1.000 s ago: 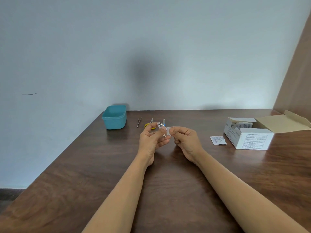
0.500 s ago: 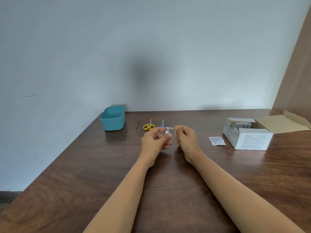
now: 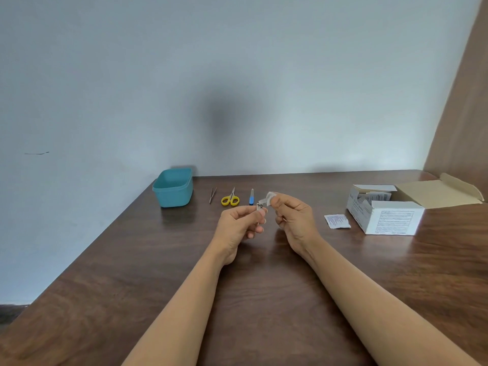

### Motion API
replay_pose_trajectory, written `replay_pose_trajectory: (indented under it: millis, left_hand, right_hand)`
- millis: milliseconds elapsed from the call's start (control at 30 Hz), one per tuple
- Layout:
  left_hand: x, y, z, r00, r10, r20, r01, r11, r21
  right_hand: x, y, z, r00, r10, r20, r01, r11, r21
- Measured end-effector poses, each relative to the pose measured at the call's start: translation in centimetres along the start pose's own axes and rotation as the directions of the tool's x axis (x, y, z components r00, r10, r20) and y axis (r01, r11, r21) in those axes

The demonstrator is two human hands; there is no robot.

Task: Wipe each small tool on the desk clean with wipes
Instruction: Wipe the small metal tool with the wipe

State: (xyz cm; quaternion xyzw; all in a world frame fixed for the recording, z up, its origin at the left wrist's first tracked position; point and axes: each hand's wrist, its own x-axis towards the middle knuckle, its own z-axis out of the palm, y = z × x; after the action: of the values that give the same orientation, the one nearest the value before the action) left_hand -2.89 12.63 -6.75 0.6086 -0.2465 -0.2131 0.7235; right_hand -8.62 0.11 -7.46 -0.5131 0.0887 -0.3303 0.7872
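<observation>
Tweezers (image 3: 212,194), thin steel, lay just right of a rounded teal plastic tub (image 3: 173,187) on the wood-grain desk (image 3: 132,273). Next came yellow-handled scissors (image 3: 230,199) and a blue-handled file (image 3: 251,198). We saw the left hand (image 3: 237,228) pinching a small metal nail clipper (image 3: 259,207) above the desk. A crumpled white wipe (image 3: 269,198) sat just beside it, pinched by the right hand (image 3: 295,220). Flat sachet (image 3: 337,221) and open white cardboard box (image 3: 390,217): we couldn't read the print.
</observation>
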Motion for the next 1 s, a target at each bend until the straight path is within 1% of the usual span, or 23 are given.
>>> replay_pose_trajectory:
  millis: [67,167,267,433,500,600,667,733,867,1000]
  left_hand:
    - [0.0,0.13,-0.13,1.0,-0.017,0.02,0.017,1.0,-0.002]
    - [-0.02,0.21,-0.08,0.999,-0.02,0.032,0.018,0.998,0.059]
    - [-0.05,0.07,0.17,1.0,0.009,0.026,-0.012,0.991,0.135]
    - [-0.05,-0.26,0.37,0.997,0.072,0.006,-0.071,0.967,0.247]
    - [-0.11,-0.26,0.41,0.996,0.084,0.003,-0.082,0.961,0.263]
    - [-0.14,-0.33,0.44,0.995,0.099,0.03,-0.104,0.949,0.298]
    - [-0.1,-0.41,0.45,0.993,0.105,0.045,-0.114,0.939,0.325]
    - [-0.12,-0.37,0.5,0.994,0.103,0.036,-0.109,0.936,0.336]
    - [-0.11,-0.41,0.64,0.994,0.103,0.019,-0.104,0.941,0.322]
    - [0.0,-0.41,0.57,0.996,0.09,-0.009,-0.083,0.947,0.31]
  right_hand:
    - [-0.13,-0.1,0.02,0.999,-0.036,0.032,0.036,0.999,-0.028]
    - [-0.32,-0.37,0.13,0.994,-0.102,0.046,0.106,0.99,-0.089]
    - [-0.34,-0.42,0.24,0.985,-0.169,0.038,0.173,0.969,-0.174]
    - [-0.19,-0.12,0.13,0.976,-0.211,0.043,0.215,0.946,-0.243]
    - [-0.1,-0.04,-0.08,0.968,-0.234,0.094,0.251,0.929,-0.273]
    - [-0.14,0.11,-0.29,0.941,-0.269,0.205,0.327,0.875,-0.357]
    - [-0.2,0.18,-0.25,0.933,-0.283,0.224,0.352,0.853,-0.386]
    - [-0.22,0.1,-0.18,0.942,-0.282,0.184,0.332,0.863,-0.382]
    - [-0.09,-0.16,-0.15,0.967,-0.255,0.017,0.248,0.919,-0.305]
    - [-0.13,-0.26,-0.02,0.971,-0.239,-0.026,0.222,0.932,-0.285]
